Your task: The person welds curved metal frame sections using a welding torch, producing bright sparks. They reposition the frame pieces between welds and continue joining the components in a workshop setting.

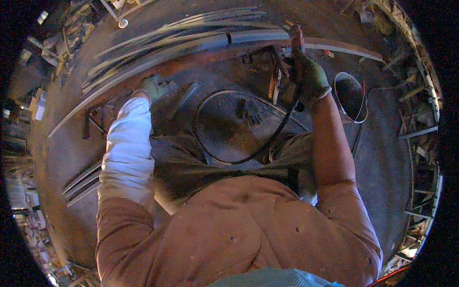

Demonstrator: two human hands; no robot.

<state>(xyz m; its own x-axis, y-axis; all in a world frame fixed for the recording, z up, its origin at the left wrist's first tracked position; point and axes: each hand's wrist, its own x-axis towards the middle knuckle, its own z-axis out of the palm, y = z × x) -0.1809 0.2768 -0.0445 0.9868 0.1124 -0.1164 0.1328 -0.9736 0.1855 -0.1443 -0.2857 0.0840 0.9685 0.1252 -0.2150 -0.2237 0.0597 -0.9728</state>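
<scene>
- Right hand (310, 76) (gloved) has its fingers clamped on a tool (297, 43) with a black cable (267, 143), up by the long bars (191, 40).
- Left hand (154, 87), gloved, rests on a bar (184, 95); finger state cannot be told.

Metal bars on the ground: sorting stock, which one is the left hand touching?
The short flat bar lying apart beside the gloved left hand, not the long curved ones bundled farther away.
</scene>
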